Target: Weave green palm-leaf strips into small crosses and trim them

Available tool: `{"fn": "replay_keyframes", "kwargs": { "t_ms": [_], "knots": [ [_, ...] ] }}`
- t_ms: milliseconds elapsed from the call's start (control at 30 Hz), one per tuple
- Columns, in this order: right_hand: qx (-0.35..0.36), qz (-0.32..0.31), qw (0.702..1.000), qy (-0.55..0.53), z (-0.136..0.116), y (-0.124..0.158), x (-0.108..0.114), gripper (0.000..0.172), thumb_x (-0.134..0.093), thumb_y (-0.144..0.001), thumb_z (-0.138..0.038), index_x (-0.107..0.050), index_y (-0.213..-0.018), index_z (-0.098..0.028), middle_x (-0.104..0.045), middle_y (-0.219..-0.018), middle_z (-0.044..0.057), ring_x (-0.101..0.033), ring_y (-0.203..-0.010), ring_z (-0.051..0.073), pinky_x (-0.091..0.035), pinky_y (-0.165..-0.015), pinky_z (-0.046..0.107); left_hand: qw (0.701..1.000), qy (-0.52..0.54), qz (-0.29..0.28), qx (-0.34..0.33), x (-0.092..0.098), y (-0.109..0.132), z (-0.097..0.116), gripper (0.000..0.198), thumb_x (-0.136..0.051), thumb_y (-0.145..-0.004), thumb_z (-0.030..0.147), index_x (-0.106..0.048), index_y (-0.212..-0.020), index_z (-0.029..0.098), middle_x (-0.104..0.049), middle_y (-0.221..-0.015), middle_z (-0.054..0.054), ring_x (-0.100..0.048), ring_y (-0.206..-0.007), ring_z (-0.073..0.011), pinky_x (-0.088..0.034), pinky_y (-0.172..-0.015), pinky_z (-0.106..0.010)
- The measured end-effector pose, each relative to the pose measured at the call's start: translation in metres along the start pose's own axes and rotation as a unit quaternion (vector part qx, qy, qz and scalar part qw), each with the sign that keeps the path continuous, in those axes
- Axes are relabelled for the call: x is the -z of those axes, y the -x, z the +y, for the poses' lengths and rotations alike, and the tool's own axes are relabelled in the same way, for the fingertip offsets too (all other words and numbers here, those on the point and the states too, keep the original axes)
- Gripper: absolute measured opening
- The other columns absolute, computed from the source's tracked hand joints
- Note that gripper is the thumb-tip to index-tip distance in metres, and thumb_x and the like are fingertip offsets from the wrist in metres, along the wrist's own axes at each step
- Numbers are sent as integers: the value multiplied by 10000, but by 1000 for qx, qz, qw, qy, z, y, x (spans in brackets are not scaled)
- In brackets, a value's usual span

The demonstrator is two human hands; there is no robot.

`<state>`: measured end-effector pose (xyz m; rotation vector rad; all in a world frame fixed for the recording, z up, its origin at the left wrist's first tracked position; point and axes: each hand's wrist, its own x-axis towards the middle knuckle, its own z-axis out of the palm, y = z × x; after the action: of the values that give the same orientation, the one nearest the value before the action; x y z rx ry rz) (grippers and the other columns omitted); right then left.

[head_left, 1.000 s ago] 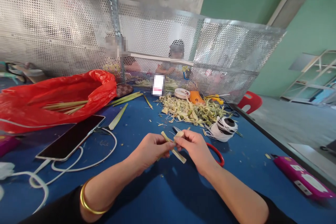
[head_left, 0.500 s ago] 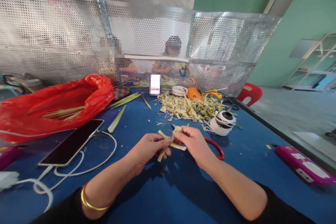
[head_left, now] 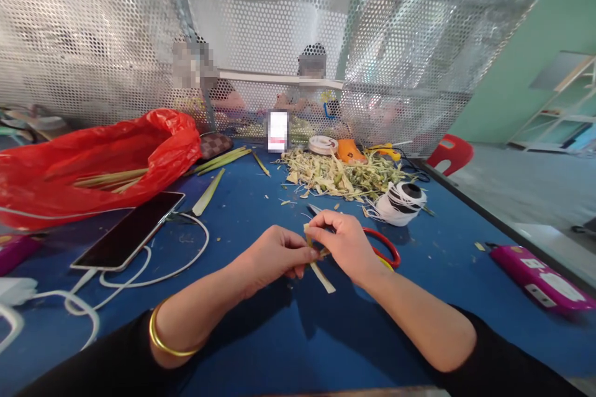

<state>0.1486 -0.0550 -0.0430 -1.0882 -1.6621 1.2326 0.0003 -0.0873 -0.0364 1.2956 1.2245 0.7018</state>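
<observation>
Over the middle of the blue table, my left hand (head_left: 284, 254) pinches a pale green leaf strip (head_left: 323, 277) between thumb and fingers. Its free end hangs down toward me, and the part inside the grip is hidden. My right hand (head_left: 339, 239) is closed on the upper part of the same folded strip, its fingertips close to the left thumb. Scissors with red handles (head_left: 388, 247) lie on the table, partly behind my right hand, with the blade tip showing beyond it. Past them stands a spool of white string (head_left: 399, 205).
A heap of leaf scraps (head_left: 339, 177) lies farther back, before a perforated metal screen (head_left: 410, 43). At left are a red plastic bag (head_left: 162, 142) with stalks, a phone (head_left: 133, 229) and a looping white cable (head_left: 207, 242). A magenta power bank (head_left: 540, 276) rests at right. Two people sit behind the screen.
The leaf strips between my hands have turned: ends that stuck out to the left and right are gone from sight, and one end now points down. The view has tilted down slightly.
</observation>
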Motion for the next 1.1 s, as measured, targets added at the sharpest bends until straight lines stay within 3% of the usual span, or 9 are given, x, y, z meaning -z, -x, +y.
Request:
{"fn": "replay_keyframes", "kwargs": {
  "t_ms": [100, 200, 267, 467, 733, 867, 933, 1000, 1100],
  "knots": [
    [35, 20, 999, 30, 3, -3, 4, 154, -606, -756, -307, -619, -670, -180, -611, -669, 8, -536, -623, 147, -454, -540, 249, 1000, 13, 10, 1, 3, -1, 0, 313, -697, -646, 455, -666, -568, 153, -554, -462, 18, -487, -460, -97, -395, -513, -224],
    [90, 91, 990, 50, 0, -4, 12, 177, -573, -811, -351, -642, -804, -188, -655, -812, 32, -574, -754, 172, -458, -701, 285, 995, 69, 76, -3, 5, -1, 4, 333, -681, -672, 478, -679, -644, 146, -584, -500, 3, -479, -465, -89, -374, -502, -212],
    [97, 114, 988, 42, -3, -4, 17, 231, -549, -835, -413, -620, -837, -193, -653, -816, 34, -577, -754, 171, -442, -702, 281, 987, 108, 117, -13, 7, -1, 7, 378, -650, -696, 515, -675, -675, 138, -604, -532, -13, -489, -474, -93, -374, -506, -215],
    [9, -59, 993, 103, -5, 2, 10, 318, -537, -836, -436, -556, -629, -195, -603, -577, 1, -559, -574, 153, -409, -591, 272, 979, 129, 155, -36, 8, -2, 4, 380, -679, -657, 512, -657, -671, 133, -597, -554, -10, -508, -500, -105, -380, -516, -226],
    [79, -75, 978, 181, -4, 7, 4, 306, -505, -860, -347, -532, -598, -192, -543, -560, -20, -500, -561, 134, -363, -554, 253, 971, 129, 198, -44, 6, -7, 0, 210, -715, -632, 307, -709, -734, 123, -570, -505, 18, -485, -485, -90, -368, -505, -220],
    [67, -17, 995, 78, -2, 2, 8, 329, -391, -916, -381, -590, -735, -191, -621, -676, 14, -584, -667, 168, -436, -667, 278, 952, 251, 171, -38, 12, -3, 2, 222, -717, -666, 313, -709, -796, 133, -567, -534, 26, -485, -502, -63, -377, -528, -182],
    [70, 18, 996, 52, -3, -2, 9, 214, -462, -887, -338, -620, -856, -197, -653, -792, 27, -606, -754, 182, -448, -725, 286, 945, 299, 127, -43, 12, 0, 4, 219, -704, -696, 328, -702, -798, 134, -580, -563, 17, -497, -514, -60, -384, -538, -173],
    [86, 0, 994, 70, -5, -4, 9, 138, -561, -830, -271, -641, -924, -210, -659, -905, 32, -606, -850, 191, -442, -783, 289, 943, 315, 97, -43, 11, 4, 7, 206, -691, -718, 337, -687, -742, 132, -584, -564, 9, -495, -502, -59, -381, -528, -169],
    [129, -60, 983, 115, -11, -3, 6, 69, -594, -810, -227, -662, -815, -210, -654, -883, 26, -602, -860, 188, -436, -798, 285, 943, 319, 87, -27, 6, 9, 10, 199, -693, -720, 328, -674, -700, 131, -565, -533, 16, -469, -477, -51, -371, -509, -160]
  ]
}}
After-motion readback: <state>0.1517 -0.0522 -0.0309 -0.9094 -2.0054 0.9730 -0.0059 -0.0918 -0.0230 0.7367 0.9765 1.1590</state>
